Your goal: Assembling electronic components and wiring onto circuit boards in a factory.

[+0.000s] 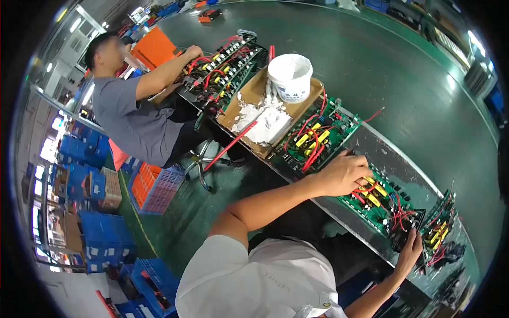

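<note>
A long green circuit board with yellow coils and red wires lies on the narrow dark bench in front of me. My left hand is curled over its left end, fingers bent down onto the parts there; the fingertips are partly hidden. At its right end my right hand grips the side of a black grille-like part. Left of my left hand lies another green board with yellow coils and red wires. Beyond my right hand stands a further board with tangled red wires.
A cardboard tray holds white paste, a white bucket and a red stick jutting over the bench edge. A seated co-worker handles upright boards at left. Blue crates and an orange-filled basket stand on the floor.
</note>
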{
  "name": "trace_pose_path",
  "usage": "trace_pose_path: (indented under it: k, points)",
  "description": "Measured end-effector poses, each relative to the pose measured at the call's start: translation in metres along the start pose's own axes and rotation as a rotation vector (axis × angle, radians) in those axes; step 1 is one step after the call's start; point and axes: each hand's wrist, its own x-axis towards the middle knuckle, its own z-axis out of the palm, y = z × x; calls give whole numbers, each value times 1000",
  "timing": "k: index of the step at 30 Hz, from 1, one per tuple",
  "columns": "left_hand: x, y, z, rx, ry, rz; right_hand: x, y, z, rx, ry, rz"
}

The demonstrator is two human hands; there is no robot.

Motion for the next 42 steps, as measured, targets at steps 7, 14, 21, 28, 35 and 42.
trace_pose_path:
  k: [7,14,21,28,35,42]
  points:
    - [-18,-7,-11,6,-19,-29,-16,-10,24,41,62,-56]
    - [-18,-12,2,0,58,3,-15,-15,19,49,61,-27]
    - [-17,-13,1,-5,70,13,-14,-15,25,4,163,-42]
    - [-20,-9,-3,13,79,5,-18,-21,26,14,139,-29]
    - [-16,-7,1,-6,103,37,-19,-14,23,15,157,-69]
    - [-19,-13,-16,-18,134,49,-8,-17,35,26,120,-72]
